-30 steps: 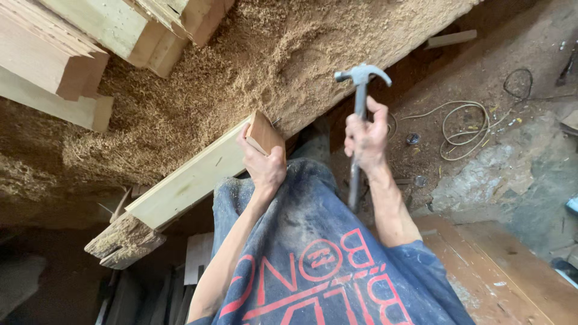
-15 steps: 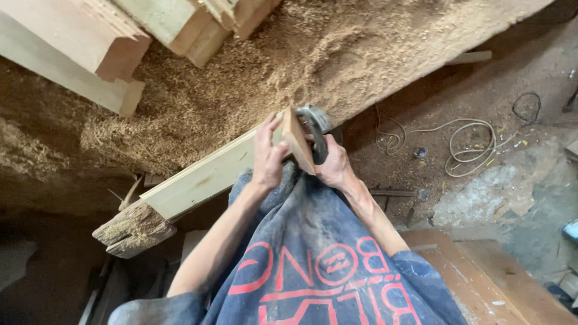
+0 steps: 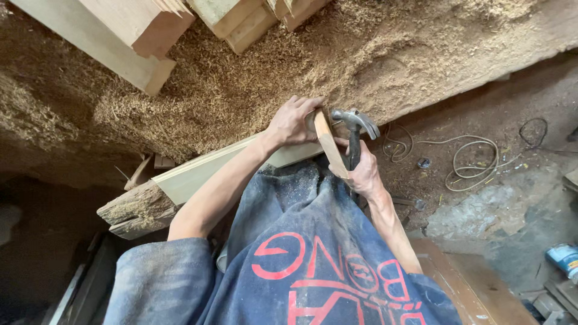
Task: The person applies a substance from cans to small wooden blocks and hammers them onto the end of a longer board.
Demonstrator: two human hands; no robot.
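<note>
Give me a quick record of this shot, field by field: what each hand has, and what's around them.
left hand: left hand grips the near end of the wooden beam
right hand: right hand holds the claw hammer by its handle, head up beside the beam's end
beam: long, pale, angled down to the left over the sawdust pile
nearby: stacked timber above; coiled cable on the floor to the right

sawdust heap (image 3: 241,90), stacked timber (image 3: 138,30) — coiled cable (image 3: 475,159)

Likely woodworking shop: sawdust (image 3: 241,90), stacked timber (image 3: 138,36)
</note>
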